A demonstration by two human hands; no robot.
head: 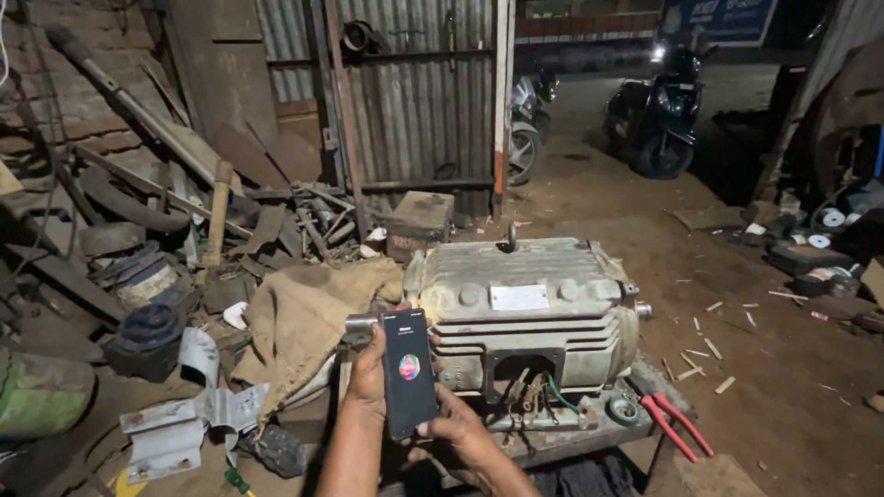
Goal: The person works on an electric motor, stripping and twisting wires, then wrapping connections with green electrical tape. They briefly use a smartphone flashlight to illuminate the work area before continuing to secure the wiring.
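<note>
Gripping a slim black smartphone point(409, 373) with a lit screen, the left hand point(368, 377) wraps its fingers closed around the left edge, while the right hand point(458, 425) pinches the lower right corner with curled fingers. Both hold it upright just before a large grey ribbed electric motor point(525, 308). Red-handled pliers point(677, 425) lie to the right, and a crumpled brown burlap sack point(299, 317) to the left.
</note>
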